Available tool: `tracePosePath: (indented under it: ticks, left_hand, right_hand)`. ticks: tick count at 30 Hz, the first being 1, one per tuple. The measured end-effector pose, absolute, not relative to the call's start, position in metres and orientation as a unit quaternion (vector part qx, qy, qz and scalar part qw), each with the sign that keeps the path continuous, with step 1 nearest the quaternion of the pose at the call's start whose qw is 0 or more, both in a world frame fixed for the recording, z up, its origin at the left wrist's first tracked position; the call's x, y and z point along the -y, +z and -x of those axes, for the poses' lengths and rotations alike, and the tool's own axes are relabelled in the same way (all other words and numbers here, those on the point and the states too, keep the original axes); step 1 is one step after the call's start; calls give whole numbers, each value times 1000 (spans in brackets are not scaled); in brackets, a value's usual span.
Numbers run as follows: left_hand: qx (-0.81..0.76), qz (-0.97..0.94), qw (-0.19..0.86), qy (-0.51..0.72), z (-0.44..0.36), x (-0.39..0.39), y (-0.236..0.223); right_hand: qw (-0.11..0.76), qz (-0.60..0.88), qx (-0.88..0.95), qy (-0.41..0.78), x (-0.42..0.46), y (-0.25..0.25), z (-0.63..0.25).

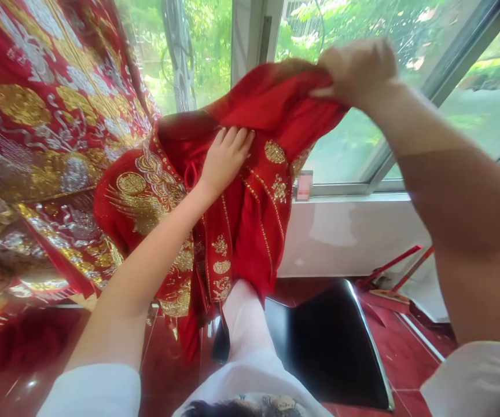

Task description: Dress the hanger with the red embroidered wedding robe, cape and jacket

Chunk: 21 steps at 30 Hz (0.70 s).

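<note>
A red jacket (258, 255) with gold and silver embroidery and beaded trim hangs bunched in front of me, its plain red lining partly turned out. My right hand (358, 66), raised at upper right before the window, is closed on the jacket's edge and holds it up; motion blurs it a little. My left hand (228, 153) lies on the red lining near the middle, fingers stretched out and slightly apart, thumb hidden. A thin red cord loop (191, 174) shows beside my left wrist. Below the jacket my bare leg (250, 321) is visible.
Larger red garments (37, 116) with dense gold and silver embroidery hang at left. Windows (341, 156) run behind, above a white wall (332, 237). A black chair (332, 347) stands below right. A red-handled dustpan (389, 298) is on the red tiled floor (406, 353).
</note>
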<state>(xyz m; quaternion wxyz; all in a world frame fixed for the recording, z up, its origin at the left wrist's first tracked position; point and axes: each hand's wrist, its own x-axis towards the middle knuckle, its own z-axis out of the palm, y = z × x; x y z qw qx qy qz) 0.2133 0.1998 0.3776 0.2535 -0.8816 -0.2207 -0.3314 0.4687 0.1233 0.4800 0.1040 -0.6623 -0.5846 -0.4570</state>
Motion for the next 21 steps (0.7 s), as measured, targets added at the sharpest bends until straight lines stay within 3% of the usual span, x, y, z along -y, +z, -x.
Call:
tracePosePath:
  ticks: [3, 6, 8, 13, 17, 21]
  left_hand:
    - [244, 877, 241, -337, -213, -210, 375]
    - [277, 871, 224, -338, -214, -217, 368]
    - [286, 875, 223, -323, -215, -220, 363]
    - [274, 867, 247, -334, -215, -218, 356]
    - [298, 873, 240, -302, -212, -221, 352]
    - [299, 873, 238, -302, -213, -219, 355]
  right_hand:
    - [134, 643, 599, -459, -107, 472, -458]
    - [67, 672, 670, -308, -98, 439, -453]
    - [67, 699, 674, -230, -97, 427, -458]
    - [229, 734, 560, -309, -106, 422, -443]
    - [172, 718, 637, -223, -90, 406, -408]
    - [361, 647, 593, -315, -49, 413, -400]
